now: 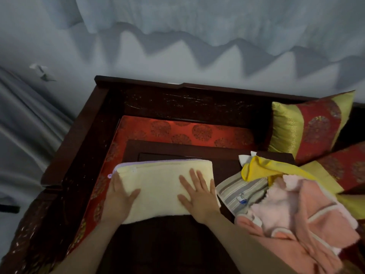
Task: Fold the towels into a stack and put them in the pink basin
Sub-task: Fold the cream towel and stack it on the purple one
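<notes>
A folded cream towel (158, 184) with a lilac edge lies across a dark wooden tray table (227, 153). My left hand (120, 196) lies flat on the towel's left end, fingers straight. My right hand (197, 194) presses flat on its right part, fingers spread. To the right sits a loose heap: a pink towel (296, 218), a grey striped towel (237, 192) with a small tag, and a yellow towel (262, 167) on top. No pink basin is in view.
The table stands on a red patterned cushion (177, 131) inside a dark carved wooden seat frame (83, 139). A red and gold pillow (310, 125) leans at the back right. Pale curtains (177, 26) hang behind.
</notes>
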Demonstrator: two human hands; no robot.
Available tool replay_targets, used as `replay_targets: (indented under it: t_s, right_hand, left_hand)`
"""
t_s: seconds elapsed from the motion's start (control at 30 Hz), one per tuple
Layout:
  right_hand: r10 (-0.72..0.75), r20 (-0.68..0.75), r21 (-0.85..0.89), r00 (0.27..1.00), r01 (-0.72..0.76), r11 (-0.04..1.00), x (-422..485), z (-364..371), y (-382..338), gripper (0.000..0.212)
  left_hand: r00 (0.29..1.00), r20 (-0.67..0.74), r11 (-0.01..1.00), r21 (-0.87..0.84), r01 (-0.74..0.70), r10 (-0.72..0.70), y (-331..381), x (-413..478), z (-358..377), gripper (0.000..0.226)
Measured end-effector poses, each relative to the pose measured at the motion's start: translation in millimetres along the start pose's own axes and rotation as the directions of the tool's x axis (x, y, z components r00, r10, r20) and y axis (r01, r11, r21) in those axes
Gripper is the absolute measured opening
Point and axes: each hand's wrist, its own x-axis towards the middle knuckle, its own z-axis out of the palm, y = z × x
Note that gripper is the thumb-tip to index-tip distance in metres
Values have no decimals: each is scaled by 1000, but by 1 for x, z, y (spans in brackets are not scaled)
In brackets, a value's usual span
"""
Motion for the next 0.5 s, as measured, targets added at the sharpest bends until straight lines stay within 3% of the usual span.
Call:
replay_targets:
  t_s: [0.17,0.2,0.27,0.33,0.43,0.5]
  right_hand:
    - [-23,59,23,998,22,1000,1,-13,-2,61]
    - [-32,19,25,999,31,999,0,-20,4,62]
    - [-12,-212,-27,977,6,1000,-1,-42,26,65]
    - [124,-375,-56,919,-156,986,-5,-77,67,70]
    - [425,-344,-138,838,-492,860,-14,-128,143,74]
    - [564,-244,-238,789,-612,754,-23,-143,184,61]
  left_hand:
    - [999,42,999,48,-1,-1,-5,11,-1,100]
    - [1000,12,997,74,-13,12,-5,8,-2,101]
    - [997,-72,996,89,-21,27,-8,4,-6,113]
    - [987,-133,993,93,-79,91,-9,2,-7,116]
    - [962,-76,959,135,-250,261,3,-3,3,90]
    - [927,54,912,164,-376,372,15,-9,16,81]
